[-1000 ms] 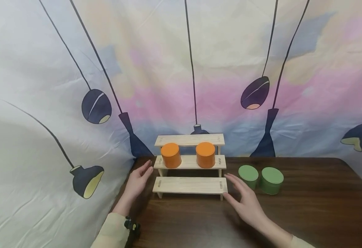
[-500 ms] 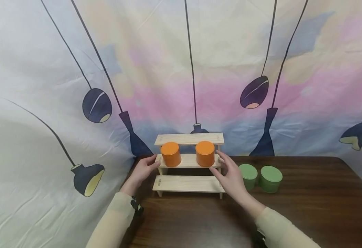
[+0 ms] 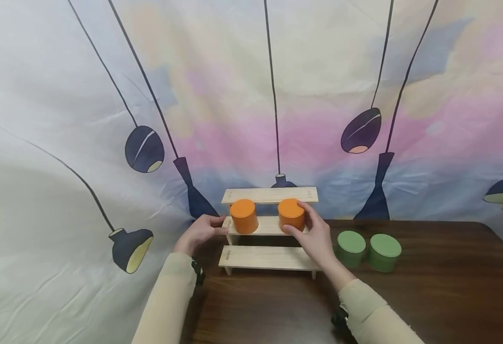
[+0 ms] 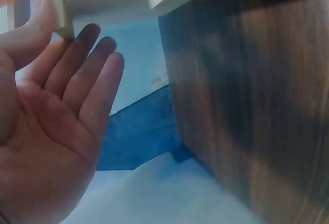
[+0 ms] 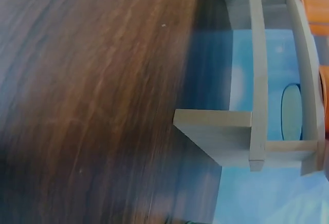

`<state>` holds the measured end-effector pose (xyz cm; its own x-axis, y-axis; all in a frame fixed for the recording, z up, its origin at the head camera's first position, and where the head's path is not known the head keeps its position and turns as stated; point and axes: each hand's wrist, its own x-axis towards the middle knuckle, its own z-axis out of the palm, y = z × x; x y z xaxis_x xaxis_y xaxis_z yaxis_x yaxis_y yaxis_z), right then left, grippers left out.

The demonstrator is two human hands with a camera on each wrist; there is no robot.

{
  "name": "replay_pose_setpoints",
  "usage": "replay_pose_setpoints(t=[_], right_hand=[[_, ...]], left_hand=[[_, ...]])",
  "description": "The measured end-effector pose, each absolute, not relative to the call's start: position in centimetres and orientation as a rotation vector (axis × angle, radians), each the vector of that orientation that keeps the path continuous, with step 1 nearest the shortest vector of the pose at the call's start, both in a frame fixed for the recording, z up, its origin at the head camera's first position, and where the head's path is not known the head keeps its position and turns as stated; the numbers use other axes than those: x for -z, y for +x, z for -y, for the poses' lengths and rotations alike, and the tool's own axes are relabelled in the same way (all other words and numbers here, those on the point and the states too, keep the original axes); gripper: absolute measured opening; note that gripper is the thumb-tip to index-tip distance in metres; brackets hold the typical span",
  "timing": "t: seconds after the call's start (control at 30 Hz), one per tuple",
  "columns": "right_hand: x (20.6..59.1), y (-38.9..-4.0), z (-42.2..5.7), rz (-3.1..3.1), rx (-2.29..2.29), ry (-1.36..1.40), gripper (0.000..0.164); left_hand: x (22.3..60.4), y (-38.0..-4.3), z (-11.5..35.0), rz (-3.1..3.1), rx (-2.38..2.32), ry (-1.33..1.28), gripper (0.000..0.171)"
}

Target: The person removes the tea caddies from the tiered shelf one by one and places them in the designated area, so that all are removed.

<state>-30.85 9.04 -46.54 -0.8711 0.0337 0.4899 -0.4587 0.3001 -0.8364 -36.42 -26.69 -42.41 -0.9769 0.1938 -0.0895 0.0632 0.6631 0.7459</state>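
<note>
On the middle step of a three-step stand of pale, straight-grained wood [image 3: 268,257] are two smooth orange lidded canisters, both short upright cylinders with flat round tops: the left orange canister [image 3: 244,217] and the right orange canister [image 3: 291,215], a gap of bare board between them. Right hand [image 3: 318,239] grasps the right orange canister, thumb low at its front, fingers reaching round its right side near the lid. Left hand [image 3: 201,234] pinches the left end of the middle step; left wrist view gives the thumb along the board's edge, the remaining fingers extended beside the frame, palm bare. Stand: flat rectangular planks on upright end panels, square-cut edges; right wrist view shows its underside from the side, the canisters cropped at the margin. Stand rests on a dark brown table [image 3: 441,277] with streaked wood grain and a slight sheen. To the right of the stand, a left green cylindrical canister [image 3: 351,251] and a right green cylindrical canister [image 3: 384,255] stand upright just beside one another, lids paler than walls. Both forearms in cream sleeves [image 3: 165,296], dark bands at the wrists. Behind, a softly creased cloth backdrop [image 3: 217,71], pastel, printed with dark hanging lamps
</note>
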Motion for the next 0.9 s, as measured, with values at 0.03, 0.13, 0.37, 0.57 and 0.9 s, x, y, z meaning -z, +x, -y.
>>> replay_pose_setpoints(t=[0.03, 0.13, 0.37, 0.57, 0.9], right_hand=[[46.5, -30.8, -9.1, 2.151, -1.611, 0.373, 0.077], [46.5, -30.8, -9.2, 2.138, -1.643, 0.365, 0.074], [46.5, -30.8, -9.4, 2.175, -1.646, 0.377, 0.073], [46.4, -30.8, -9.5, 2.166, -1.671, 0.363, 0.074], [46.4, -30.8, -9.5, 2.196, -1.646, 0.353, 0.075]], left_hand=[[42.2, -36.5, 26.6, -2.724, -1.173, 0.212, 0.062], [41.5, -36.8, 26.6, -2.759, -1.051, 0.240, 0.061], [40.2, -37.0, 26.2, -2.799, -0.843, 0.241, 0.061], [39.4, -37.1, 25.6, -2.812, -0.741, 0.229, 0.061], [39.6, -37.1, 26.0, -2.811, -0.758, 0.221, 0.057]])
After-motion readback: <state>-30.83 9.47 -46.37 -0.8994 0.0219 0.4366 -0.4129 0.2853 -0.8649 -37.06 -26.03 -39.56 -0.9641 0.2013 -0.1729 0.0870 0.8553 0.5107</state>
